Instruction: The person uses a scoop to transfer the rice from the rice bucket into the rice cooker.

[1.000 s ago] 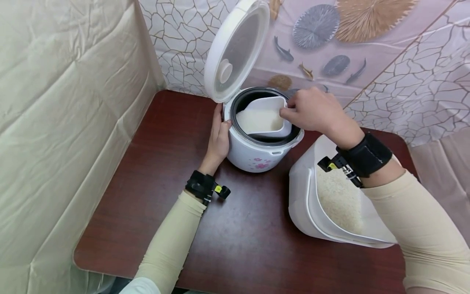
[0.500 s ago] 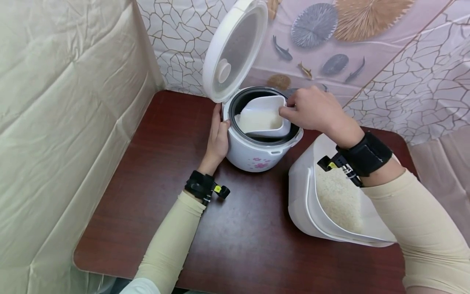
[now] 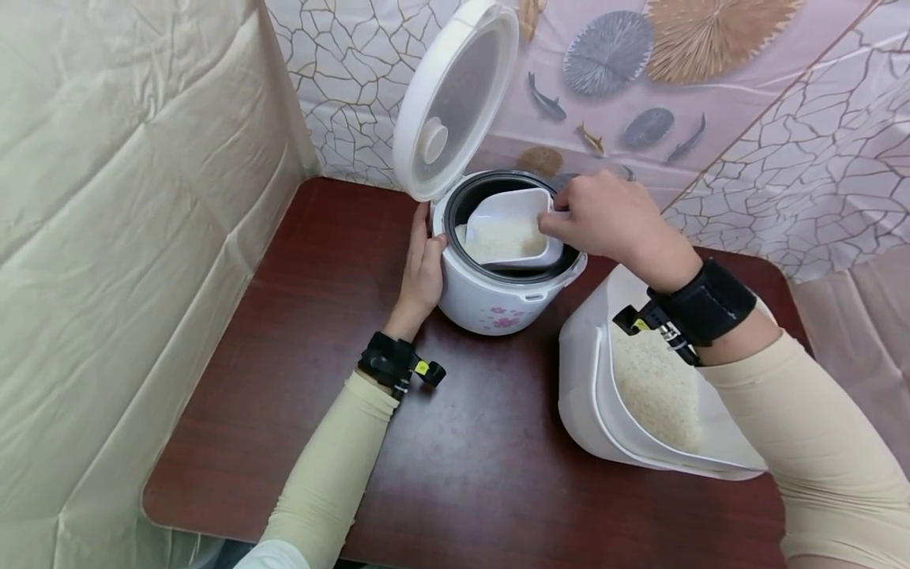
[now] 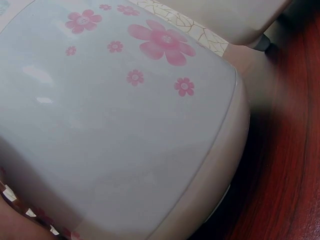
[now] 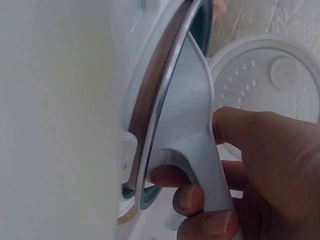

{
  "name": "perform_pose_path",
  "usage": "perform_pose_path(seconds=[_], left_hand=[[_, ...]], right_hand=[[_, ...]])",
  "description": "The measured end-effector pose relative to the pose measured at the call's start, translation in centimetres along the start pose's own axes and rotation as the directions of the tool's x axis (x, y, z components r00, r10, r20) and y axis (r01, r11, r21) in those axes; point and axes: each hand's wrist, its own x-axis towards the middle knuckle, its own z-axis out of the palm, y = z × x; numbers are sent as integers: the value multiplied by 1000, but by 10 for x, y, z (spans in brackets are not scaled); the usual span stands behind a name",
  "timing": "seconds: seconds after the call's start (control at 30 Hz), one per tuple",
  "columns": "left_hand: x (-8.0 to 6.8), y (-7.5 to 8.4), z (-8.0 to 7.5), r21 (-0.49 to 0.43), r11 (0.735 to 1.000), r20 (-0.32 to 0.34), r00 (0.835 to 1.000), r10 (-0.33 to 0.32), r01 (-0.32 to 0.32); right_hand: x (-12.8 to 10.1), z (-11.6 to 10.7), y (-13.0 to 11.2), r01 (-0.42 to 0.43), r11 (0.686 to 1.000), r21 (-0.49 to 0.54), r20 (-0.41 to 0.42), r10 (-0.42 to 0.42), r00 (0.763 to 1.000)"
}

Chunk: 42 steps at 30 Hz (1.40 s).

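A white rice cooker (image 3: 490, 300) with pink flowers (image 4: 162, 42) stands on the dark red table (image 3: 306, 316), its lid (image 3: 455, 95) raised. My right hand (image 3: 604, 217) grips the handle (image 5: 210, 175) of a white scoop (image 3: 508, 229) full of rice, tilted over the cooker's black inner pot (image 3: 569, 257). My left hand (image 3: 423, 269) rests flat against the cooker's left side with straight fingers. The wrist view of that hand shows only the cooker's wall.
A white bin of rice (image 3: 654, 387) lies open at the right, under my right forearm. A cream cloth (image 3: 128, 237) hangs along the left side. A patterned backdrop (image 3: 746, 95) covers the wall behind. The table's front edge (image 3: 213, 514) is near.
The scoop has tipped a little further down and left into the pot, and rice in it has shifted toward its lower end. The left hand has stayed put.
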Motion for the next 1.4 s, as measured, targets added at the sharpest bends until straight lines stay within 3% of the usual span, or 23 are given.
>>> perform_pose_path(seconds=[0.23, 0.53, 0.9, 1.13, 1.4], left_hand=[[-1, 0, -1, -2, 1000, -1, 1000, 10, -10], [-2, -1, -2, 2, 1000, -3, 1000, -6, 6], [-4, -1, 1, -40, 999, 66, 997, -28, 31], [-11, 39, -4, -92, 995, 63, 997, -40, 46], [-8, 44, 1, -121, 990, 22, 997, -72, 74]], right_hand=[[-3, 2, -5, 34, 999, -25, -69, -35, 997], [-3, 3, -10, 30, 997, -67, -91, -36, 995], [-8, 4, -15, 38, 993, -112, -148, -54, 987], [-7, 13, -16, 88, 987, -134, -146, -108, 983], [-7, 18, -16, 165, 971, -175, -149, -192, 970]])
